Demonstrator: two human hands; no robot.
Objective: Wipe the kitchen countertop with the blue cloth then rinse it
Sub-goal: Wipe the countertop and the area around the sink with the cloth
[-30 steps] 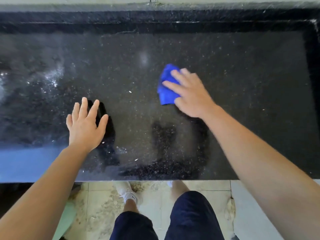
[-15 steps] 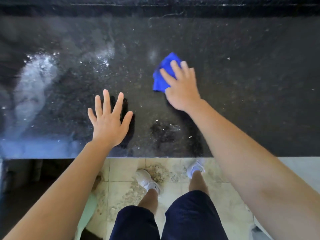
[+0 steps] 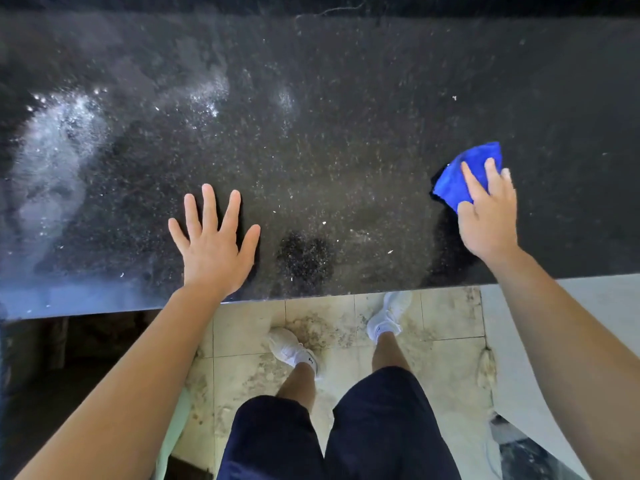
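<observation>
A black speckled stone countertop (image 3: 346,133) fills the upper half of the head view. A folded blue cloth (image 3: 460,174) lies on it at the right, near the front edge. My right hand (image 3: 488,216) presses flat on the cloth with straight fingers, covering its near part. My left hand (image 3: 213,244) rests flat on the counter with fingers spread, near the front edge at centre-left. It holds nothing.
White, wet-looking smears (image 3: 59,140) lie on the counter's left side, with a smaller smear (image 3: 207,95) farther back. The counter's front edge (image 3: 346,292) runs across the middle. Below it are stained floor tiles (image 3: 443,341) and my legs and white shoes (image 3: 291,348).
My right hand has slid the blue cloth to the right and nearer the front edge. My left hand stays flat on the counter.
</observation>
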